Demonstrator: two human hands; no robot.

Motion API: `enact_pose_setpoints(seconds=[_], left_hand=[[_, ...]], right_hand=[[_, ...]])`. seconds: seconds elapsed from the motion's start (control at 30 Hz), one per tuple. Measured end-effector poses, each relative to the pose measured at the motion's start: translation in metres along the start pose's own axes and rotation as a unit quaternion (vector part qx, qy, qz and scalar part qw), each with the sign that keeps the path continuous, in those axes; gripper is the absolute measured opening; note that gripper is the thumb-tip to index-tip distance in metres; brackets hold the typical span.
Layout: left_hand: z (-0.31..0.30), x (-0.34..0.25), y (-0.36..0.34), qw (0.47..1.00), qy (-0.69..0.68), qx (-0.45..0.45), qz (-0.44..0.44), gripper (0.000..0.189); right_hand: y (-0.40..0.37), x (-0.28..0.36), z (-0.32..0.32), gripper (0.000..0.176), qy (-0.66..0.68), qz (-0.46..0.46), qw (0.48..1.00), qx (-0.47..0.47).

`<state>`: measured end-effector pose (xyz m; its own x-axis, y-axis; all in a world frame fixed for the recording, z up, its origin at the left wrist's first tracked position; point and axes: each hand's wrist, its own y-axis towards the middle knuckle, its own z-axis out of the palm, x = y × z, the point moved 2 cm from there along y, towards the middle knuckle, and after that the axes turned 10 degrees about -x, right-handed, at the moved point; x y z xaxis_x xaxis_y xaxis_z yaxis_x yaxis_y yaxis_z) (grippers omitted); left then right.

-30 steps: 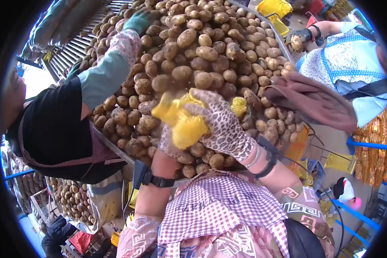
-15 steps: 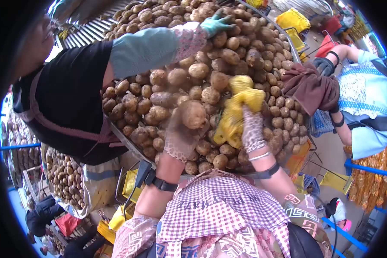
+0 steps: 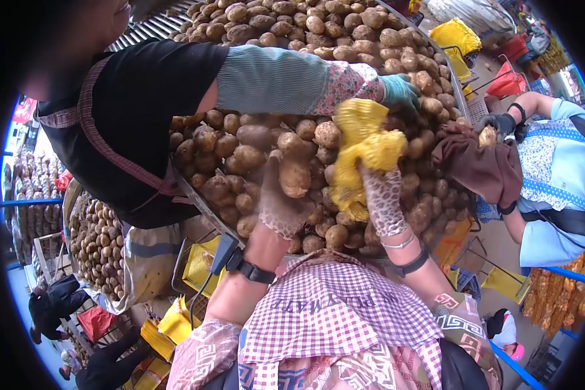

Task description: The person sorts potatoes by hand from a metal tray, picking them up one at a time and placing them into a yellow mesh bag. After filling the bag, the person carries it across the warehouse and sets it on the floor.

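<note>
A potato rests in my left hand, which wears a glove with a leopard-print cuff; its thumb and fingers curl around the potato. Bunched yellow cloth with a ribbed texture is gripped in my right hand, whose glove is also leopard-print. The cloth hides most of that hand's fingers. Both hands are over the near side of a heap of potatoes heaped on a metal-edged table.
From the left, a co-worker's teal-gloved hand reaches across the heap, just beyond the yellow cloth. Another person at the right holds a maroon cloth and a potato. A large sack of potatoes stands at the lower left.
The co-worker's teal-gloved arm has swept right and nearer, toward the yellow cloth. My left hand still holds a potato, and my right hand has shifted slightly with the cloth.
</note>
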<state>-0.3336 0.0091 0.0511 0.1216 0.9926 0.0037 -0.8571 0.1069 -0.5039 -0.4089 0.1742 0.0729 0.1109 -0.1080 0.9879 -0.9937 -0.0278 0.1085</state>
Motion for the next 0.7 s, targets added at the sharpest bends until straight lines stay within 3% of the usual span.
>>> enact_pose_setpoints(seconds=[0.03, 0.07, 0.1, 0.13, 0.17, 0.2, 0.23, 0.27, 0.3, 0.33, 0.4, 0.43, 0.47, 0.5, 0.53, 0.57, 0.6, 0.63, 0.67, 0.7], left_hand=[[0.010, 0.008, -0.003, 0.999, 0.004, -0.034, 0.031, 0.054], [0.030, 0.016, -0.009, 0.996, 0.009, -0.065, 0.062, 0.056], [-0.019, 0.007, 0.012, 0.998, -0.008, 0.065, 0.005, 0.064], [-0.010, 0.012, 0.015, 0.950, -0.138, 0.259, -0.105, 0.064], [-0.015, 0.011, 0.009, 0.969, -0.068, 0.221, -0.089, 0.062], [-0.010, 0.009, -0.003, 0.981, 0.002, 0.180, -0.072, 0.060], [-0.013, 0.006, -0.003, 0.988, -0.019, 0.129, -0.078, 0.058], [-0.016, 0.003, -0.002, 0.993, -0.040, 0.078, -0.080, 0.056], [-0.014, 0.002, -0.012, 0.994, -0.017, 0.089, -0.054, 0.048], [-0.011, 0.003, -0.017, 0.995, -0.017, 0.088, -0.050, 0.048], [-0.009, 0.007, -0.021, 0.997, 0.083, 0.001, 0.012, 0.053], [-0.014, 0.008, -0.019, 0.998, 0.052, -0.031, 0.032, 0.054], [-0.021, 0.008, -0.013, 0.996, 0.023, -0.063, 0.051, 0.055], [-0.033, 0.008, -0.015, 0.996, 0.061, 0.043, 0.040, 0.053], [-0.046, 0.004, -0.008, 0.990, 0.041, 0.134, -0.014, 0.055], [-0.035, 0.010, -0.012, 0.997, 0.062, 0.032, 0.034, 0.056], [-0.021, 0.016, -0.020, 0.991, 0.081, -0.070, 0.082, 0.057], [-0.017, 0.017, -0.026, 0.990, 0.109, -0.059, 0.075, 0.061], [-0.032, 0.008, -0.025, 0.988, 0.147, 0.049, 0.012, 0.061], [-0.033, 0.008, -0.029, 0.984, 0.172, 0.033, 0.037, 0.064]], right_hand=[[-0.012, 0.013, 0.006, 0.050, 0.035, -0.006, 0.998, 0.057], [-0.016, 0.041, 0.019, 0.057, 0.048, -0.125, 0.987, 0.083], [-0.020, 0.047, 0.022, 0.057, -0.073, -0.287, 0.946, 0.129], [-0.023, 0.042, 0.023, 0.057, -0.137, -0.360, 0.910, 0.154], [-0.027, 0.037, 0.023, 0.056, -0.191, -0.433, 0.864, 0.172], [-0.027, 0.010, 0.019, 0.053, -0.171, -0.364, 0.906, 0.132], [-0.017, -0.009, 0.009, 0.050, -0.089, -0.135, 0.980, 0.112], [-0.011, -0.028, -0.002, 0.047, 0.031, 0.088, 0.995, 0.026], [0.000, -0.027, -0.004, 0.046, 0.259, 0.313, 0.909, -0.096], [0.004, -0.038, -0.013, 0.048, 0.273, 0.299, 0.911, -0.080], [0.001, -0.011, -0.009, 0.053, 0.117, 0.096, 0.988, -0.005], [-0.010, 0.003, -0.006, 0.056, -0.008, -0.029, 0.998, 0.058], [-0.017, 0.029, 0.003, 0.056, -0.050, -0.126, 0.983, 0.127], [-0.025, 0.055, 0.012, 0.057, -0.076, -0.225, 0.954, 0.186], [-0.028, 0.065, 0.017, 0.058, -0.182, -0.373, 0.876, 0.245], [-0.030, 0.040, 0.020, 0.057, -0.083, -0.294, 0.916, 0.261], [-0.017, 0.020, 0.010, 0.054, 0.006, -0.067, 0.976, 0.208], [-0.007, 0.000, -0.001, 0.050, 0.145, 0.143, 0.975, 0.083], [0.006, -0.005, -0.004, 0.049, 0.241, 0.371, 0.897, -0.011], [0.006, 0.002, 0.000, 0.049, 0.241, 0.372, 0.896, -0.006]])
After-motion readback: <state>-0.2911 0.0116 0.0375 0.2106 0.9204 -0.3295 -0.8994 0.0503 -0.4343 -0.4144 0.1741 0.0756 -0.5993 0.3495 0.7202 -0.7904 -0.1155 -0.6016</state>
